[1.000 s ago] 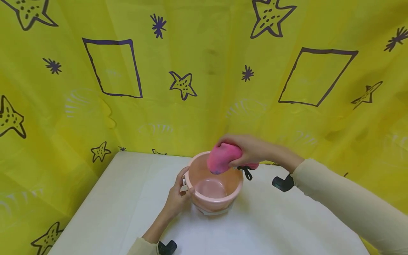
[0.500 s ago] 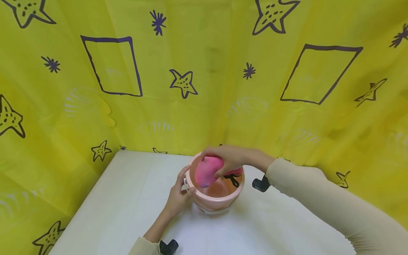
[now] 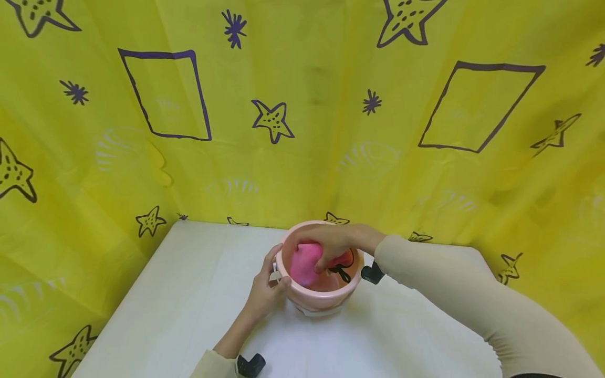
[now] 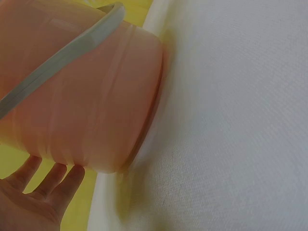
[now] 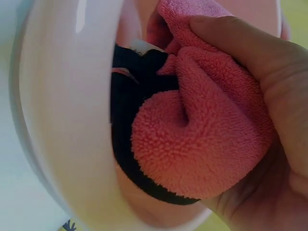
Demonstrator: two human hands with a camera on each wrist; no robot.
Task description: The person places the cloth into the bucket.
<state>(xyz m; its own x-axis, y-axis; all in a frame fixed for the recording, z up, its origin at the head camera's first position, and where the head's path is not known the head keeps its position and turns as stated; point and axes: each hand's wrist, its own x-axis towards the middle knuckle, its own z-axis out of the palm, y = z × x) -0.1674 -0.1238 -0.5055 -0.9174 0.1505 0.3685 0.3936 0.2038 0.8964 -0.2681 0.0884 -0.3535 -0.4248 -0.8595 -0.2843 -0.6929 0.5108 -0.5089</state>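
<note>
A pink bucket [image 3: 315, 300] with a pale handle [image 4: 62, 60] folded down against its side stands upright on the white table. My left hand [image 3: 262, 286] holds the bucket's left side, thumb near the rim. In the left wrist view several of its fingertips [image 4: 72, 175] touch the bucket wall. Inside the bucket's mouth, my right hand [image 3: 331, 241] grips a bunched pink terry towel [image 5: 202, 130]. A black strap [image 5: 139, 168] runs along the towel, and its loop hangs out on the right. Part of the right hand's fingers is hidden by the towel.
The white table [image 3: 189, 294] spreads around the bucket. A yellow curtain [image 3: 312, 173] printed with dark starfish hangs behind the table's far edge and along its sides.
My right hand has moved left and down, carrying the towel from above the bucket's rim to inside it. The left hand has kept its hold on the bucket.
</note>
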